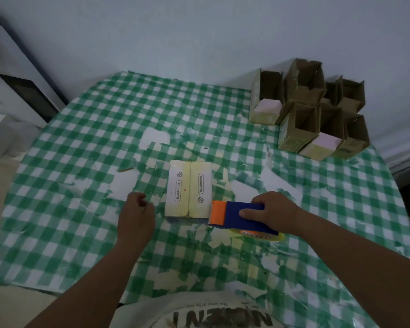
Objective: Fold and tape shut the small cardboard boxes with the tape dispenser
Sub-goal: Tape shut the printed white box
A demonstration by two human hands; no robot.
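The folded cardboard box (188,189) on the counter is showing two oval-framed lines of print, one on each top flap, each with a small round emblem beside it; the characters are too small and blurred to read. The person's white shirt (199,313) is carrying print seen upside down: a small line reading roughly "The lamp lit by me", and big dark letters below it, cut off by the frame edge, not fully readable. The label on the tape roll (258,233) is showing illegible marks.

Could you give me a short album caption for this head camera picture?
Right hand brings the blue tape dispenser to a folded box on the checked tablecloth; open boxes wait behind.
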